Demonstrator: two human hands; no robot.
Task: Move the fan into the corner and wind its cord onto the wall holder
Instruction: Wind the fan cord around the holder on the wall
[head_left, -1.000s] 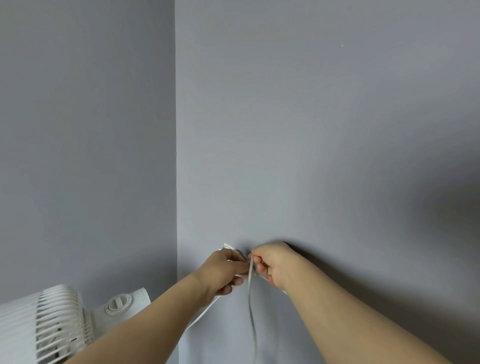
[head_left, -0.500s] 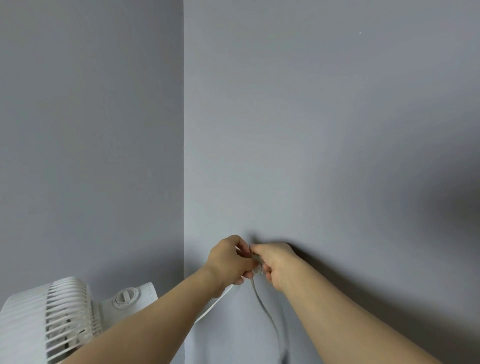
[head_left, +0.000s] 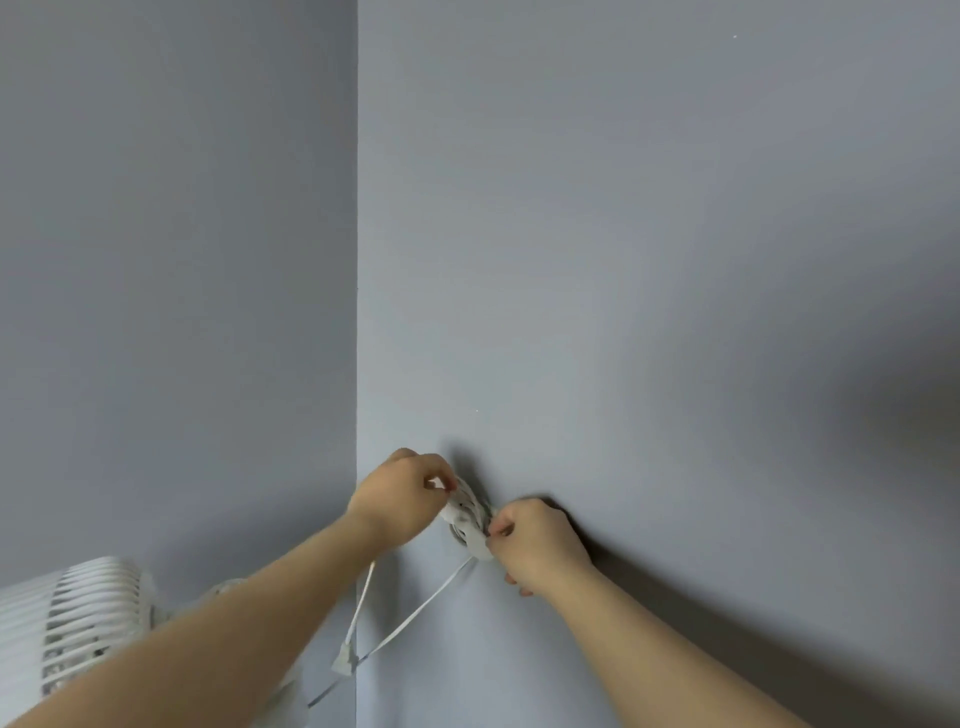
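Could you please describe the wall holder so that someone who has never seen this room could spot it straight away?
Find the corner where the two grey walls meet, then look low on the right-hand one. The wall holder sits between the left hand and right hand. It is the only fixture there, wrapped in white cord.

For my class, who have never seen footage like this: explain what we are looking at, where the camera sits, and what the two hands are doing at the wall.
There is no machine here: a person wears a camera on the head, so you see their own bare arms reaching forward. The left hand and right hand meet at a small white holder on the grey wall, pinching a white cord wound on it. Two strands hang down slack. The white fan stands at lower left, by the corner.
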